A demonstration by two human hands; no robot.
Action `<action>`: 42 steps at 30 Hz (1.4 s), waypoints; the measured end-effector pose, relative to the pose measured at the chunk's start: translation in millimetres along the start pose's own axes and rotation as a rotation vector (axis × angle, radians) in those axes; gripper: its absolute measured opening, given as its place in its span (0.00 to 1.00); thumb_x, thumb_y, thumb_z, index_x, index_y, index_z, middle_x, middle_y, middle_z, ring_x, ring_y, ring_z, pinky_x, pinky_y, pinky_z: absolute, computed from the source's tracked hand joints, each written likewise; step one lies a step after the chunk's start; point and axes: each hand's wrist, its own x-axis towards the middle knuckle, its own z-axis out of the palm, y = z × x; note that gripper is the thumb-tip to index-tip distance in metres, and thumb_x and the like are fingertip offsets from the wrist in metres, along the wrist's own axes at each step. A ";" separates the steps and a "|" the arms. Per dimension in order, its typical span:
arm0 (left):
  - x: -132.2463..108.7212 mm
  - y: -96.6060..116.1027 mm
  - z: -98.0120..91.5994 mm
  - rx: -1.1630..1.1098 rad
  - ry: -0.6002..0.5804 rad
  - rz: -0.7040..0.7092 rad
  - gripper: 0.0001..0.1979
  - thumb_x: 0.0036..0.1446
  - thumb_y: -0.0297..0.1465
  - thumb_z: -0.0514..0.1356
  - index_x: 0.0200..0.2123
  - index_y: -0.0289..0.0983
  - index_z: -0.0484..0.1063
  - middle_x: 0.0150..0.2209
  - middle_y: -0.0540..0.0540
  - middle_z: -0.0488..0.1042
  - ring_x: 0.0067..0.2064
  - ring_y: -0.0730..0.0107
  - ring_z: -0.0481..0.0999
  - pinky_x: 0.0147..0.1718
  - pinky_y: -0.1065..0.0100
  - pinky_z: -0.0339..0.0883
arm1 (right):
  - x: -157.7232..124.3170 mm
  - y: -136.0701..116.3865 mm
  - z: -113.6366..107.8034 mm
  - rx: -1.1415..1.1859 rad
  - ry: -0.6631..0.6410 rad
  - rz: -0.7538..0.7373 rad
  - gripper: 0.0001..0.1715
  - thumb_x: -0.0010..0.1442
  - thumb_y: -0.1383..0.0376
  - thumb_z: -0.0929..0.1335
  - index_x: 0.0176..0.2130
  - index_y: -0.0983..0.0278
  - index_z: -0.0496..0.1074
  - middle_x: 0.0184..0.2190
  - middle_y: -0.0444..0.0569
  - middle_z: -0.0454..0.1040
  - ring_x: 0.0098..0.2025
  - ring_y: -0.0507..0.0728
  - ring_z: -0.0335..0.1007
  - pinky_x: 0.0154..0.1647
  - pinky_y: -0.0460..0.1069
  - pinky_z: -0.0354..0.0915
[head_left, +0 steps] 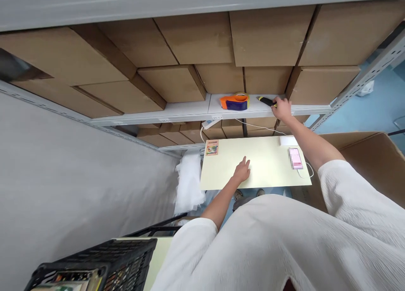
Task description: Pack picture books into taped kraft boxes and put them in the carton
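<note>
My right hand [281, 108] reaches up to the metal shelf [190, 110] and grips a black-and-yellow utility knife [266, 101] lying along the shelf's front edge. Left of the knife on that shelf is an orange-and-purple tape dispenser [234, 101]. My left hand [242, 171] hovers over or rests on the pale yellow tabletop [259, 156], fingers stretched out and holding nothing. A small picture booklet or card [211, 147] lies at the table's far left corner. On the right side a phone [295, 158] with a lit screen is plugged into a white cable.
Cardboard boxes [268, 35] fill the shelves ahead. A white power strip [211, 123] hangs below the shelf. To the right stands a large open carton [363, 156]. White foam wrap [188, 181] is left of the table; a black crate [129, 261] holds books at lower left.
</note>
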 end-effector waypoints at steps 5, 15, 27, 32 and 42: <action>9.5 4.0 1.6 0.005 -0.049 0.015 0.35 0.73 0.34 0.53 0.81 0.40 0.55 0.85 0.37 0.42 0.80 0.46 0.60 0.75 0.49 0.60 | -28.4 5.2 -7.2 0.027 0.033 -0.015 0.21 0.70 0.55 0.67 0.57 0.61 0.72 0.50 0.63 0.79 0.56 0.75 0.66 0.59 0.68 0.64; 18.2 11.1 10.1 0.044 -0.137 0.059 0.31 0.74 0.33 0.53 0.77 0.39 0.60 0.85 0.35 0.43 0.80 0.47 0.61 0.74 0.51 0.61 | -200.2 20.5 2.8 0.234 0.058 0.249 0.19 0.67 0.56 0.67 0.55 0.58 0.73 0.52 0.58 0.80 0.55 0.71 0.73 0.56 0.63 0.71; 11.5 -5.1 34.6 0.052 -0.210 0.042 0.31 0.73 0.33 0.53 0.77 0.40 0.59 0.85 0.36 0.43 0.80 0.45 0.59 0.75 0.48 0.60 | -337.0 76.0 92.8 -0.001 -0.442 0.573 0.15 0.71 0.61 0.65 0.55 0.61 0.72 0.54 0.62 0.79 0.56 0.70 0.73 0.48 0.58 0.70; 5.7 -12.8 47.0 0.041 -0.229 0.034 0.29 0.75 0.33 0.53 0.76 0.40 0.61 0.85 0.36 0.43 0.80 0.44 0.59 0.74 0.49 0.60 | -344.6 86.2 106.6 -0.091 -0.543 0.552 0.20 0.75 0.62 0.64 0.62 0.64 0.69 0.59 0.64 0.74 0.62 0.70 0.68 0.49 0.56 0.68; 4.0 -28.4 52.6 0.031 -0.238 0.001 0.30 0.74 0.32 0.54 0.76 0.40 0.61 0.84 0.35 0.46 0.80 0.44 0.61 0.75 0.48 0.58 | -351.1 90.2 119.5 -0.183 -0.571 0.491 0.22 0.76 0.64 0.64 0.65 0.66 0.68 0.62 0.68 0.71 0.63 0.72 0.66 0.54 0.59 0.66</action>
